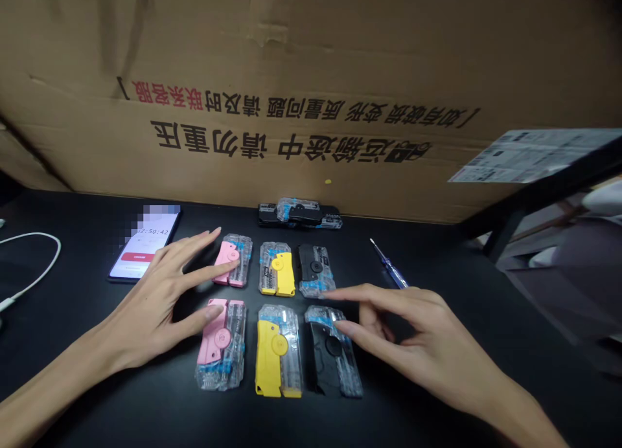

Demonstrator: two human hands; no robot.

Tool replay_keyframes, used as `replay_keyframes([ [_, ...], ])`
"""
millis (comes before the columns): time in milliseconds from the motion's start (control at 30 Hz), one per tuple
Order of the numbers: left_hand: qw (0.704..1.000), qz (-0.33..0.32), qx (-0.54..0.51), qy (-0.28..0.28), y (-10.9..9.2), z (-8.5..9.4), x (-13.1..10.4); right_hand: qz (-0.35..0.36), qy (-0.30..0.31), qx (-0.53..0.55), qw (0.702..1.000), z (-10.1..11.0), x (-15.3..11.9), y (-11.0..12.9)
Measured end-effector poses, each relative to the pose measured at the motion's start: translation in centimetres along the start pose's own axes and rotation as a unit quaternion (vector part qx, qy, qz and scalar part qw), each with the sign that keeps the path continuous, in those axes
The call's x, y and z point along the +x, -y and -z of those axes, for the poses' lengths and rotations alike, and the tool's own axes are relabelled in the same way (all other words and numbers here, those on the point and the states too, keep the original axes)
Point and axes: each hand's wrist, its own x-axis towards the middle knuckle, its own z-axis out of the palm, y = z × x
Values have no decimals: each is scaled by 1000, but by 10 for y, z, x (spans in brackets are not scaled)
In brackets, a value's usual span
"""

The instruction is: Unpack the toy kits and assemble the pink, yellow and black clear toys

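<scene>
Flat clear-plastic gadgets with coloured sides and round hubs lie in two rows on the black table. My left hand (165,286) is open, fingers spread, one fingertip over the far pink gadget (239,276) and the thumb over the near pink gadget (221,351). The far yellow gadget (276,270) and near yellow gadget (278,354) form the middle column. My right hand (413,331) is open too: its index fingertip meets the edge of the far black gadget (315,267), and its thumb tip is at the near black gadget (333,357). Neither hand grips anything.
Stacked clear-and-black gadgets (299,213) lie against a large cardboard box (311,59) at the back. A lit phone (146,244) lies left, with a white cable (48,273) beyond it. A blue-handled screwdriver (391,267) is behind my right hand. A dark frame bar (505,234) stands right.
</scene>
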Motion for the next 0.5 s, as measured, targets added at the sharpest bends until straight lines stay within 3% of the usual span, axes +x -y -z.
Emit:
replay_keyframes([
  [267,997,53,-1,-56,3,-3,5,8,-22,-5,1000,5,0,2],
  [500,997,79,26,-12,6,-5,6,7,-38,-6,999,4,0,3],
])
